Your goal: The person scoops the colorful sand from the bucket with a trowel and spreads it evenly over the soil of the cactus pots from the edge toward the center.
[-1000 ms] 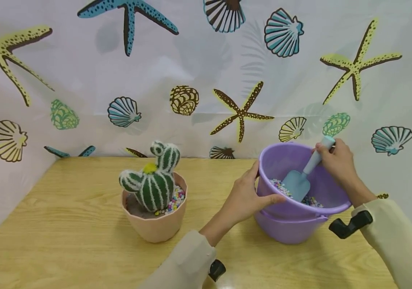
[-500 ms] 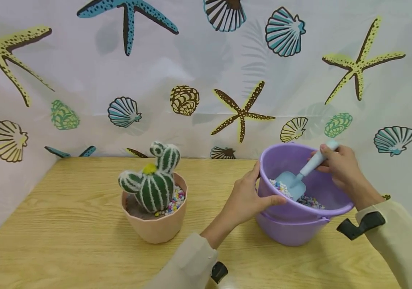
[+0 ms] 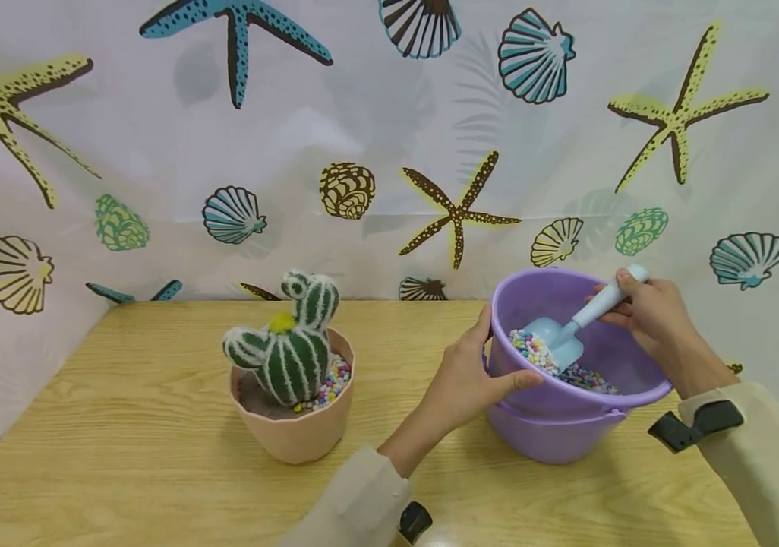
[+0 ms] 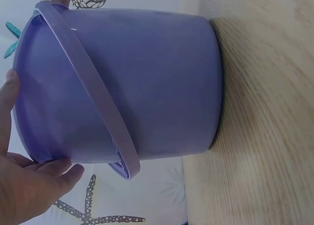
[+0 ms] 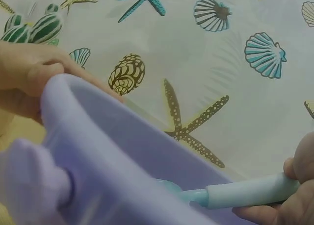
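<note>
My right hand (image 3: 656, 311) grips the light blue handle of a small trowel (image 3: 604, 302) inside a purple bucket (image 3: 547, 434). Against the bucket's left inner wall, the trowel's blade dips into small multicoloured pebbles (image 3: 529, 346). My left hand (image 3: 461, 380) holds the bucket by its left side, thumb along the front of the rim and fingers round the outside. From the left wrist, fingers (image 4: 59, 171) press on the bucket wall below the rim, and the bucket's handle hangs down the side. In the right wrist view the trowel (image 5: 245, 191) slants over the rim.
A peach pot (image 3: 297, 441) stands left of the bucket on the wooden table (image 3: 123, 425). It holds a knitted cactus (image 3: 294, 365) with a yellow flower, brown soil and coloured pebbles (image 3: 331, 384) on its right side. A white sheet (image 3: 362, 99) printed with starfish and shells hangs behind.
My right hand has shifted a little right and lower, tilting the trowel's handle flatter. The blade has turned and lifted slightly, with pebbles heaped beside it. My left hand keeps its hold on the bucket.
</note>
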`<state>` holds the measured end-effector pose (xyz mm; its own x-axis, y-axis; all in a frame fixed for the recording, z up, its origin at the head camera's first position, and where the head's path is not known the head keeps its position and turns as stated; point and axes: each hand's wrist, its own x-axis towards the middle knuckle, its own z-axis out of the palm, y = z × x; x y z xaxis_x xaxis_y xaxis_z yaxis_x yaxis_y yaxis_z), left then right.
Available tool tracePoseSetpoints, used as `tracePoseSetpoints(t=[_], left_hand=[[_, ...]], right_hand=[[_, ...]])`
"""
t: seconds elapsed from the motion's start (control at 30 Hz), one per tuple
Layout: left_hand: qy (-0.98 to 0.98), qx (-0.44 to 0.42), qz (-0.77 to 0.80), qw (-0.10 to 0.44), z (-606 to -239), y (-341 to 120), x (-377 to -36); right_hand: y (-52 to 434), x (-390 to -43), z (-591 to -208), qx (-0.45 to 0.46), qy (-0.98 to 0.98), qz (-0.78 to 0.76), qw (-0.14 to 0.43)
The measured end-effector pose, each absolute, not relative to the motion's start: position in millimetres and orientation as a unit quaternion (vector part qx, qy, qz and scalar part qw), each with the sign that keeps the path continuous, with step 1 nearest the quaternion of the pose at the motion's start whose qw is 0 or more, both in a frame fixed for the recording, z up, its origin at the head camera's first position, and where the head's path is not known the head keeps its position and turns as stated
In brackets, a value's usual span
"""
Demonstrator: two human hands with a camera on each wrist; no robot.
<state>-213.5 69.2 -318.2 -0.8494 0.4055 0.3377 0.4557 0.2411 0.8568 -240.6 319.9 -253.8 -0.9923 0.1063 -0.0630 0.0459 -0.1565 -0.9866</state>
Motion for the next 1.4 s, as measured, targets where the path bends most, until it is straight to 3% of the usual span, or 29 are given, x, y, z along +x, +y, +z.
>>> tracePoseSetpoints(t=[0.6,1.4], left_hand=[[-0.772,-0.295,-0.563,0.031,-322,64,-204],[-0.772,-0.303,-0.559,0.014,-321,51,-195]], right_hand=[[326,-233,-252,-0.076,-0.550,0.826,0.092],[326,-231,-248,-0.091,-0.466,0.876,0.083]])
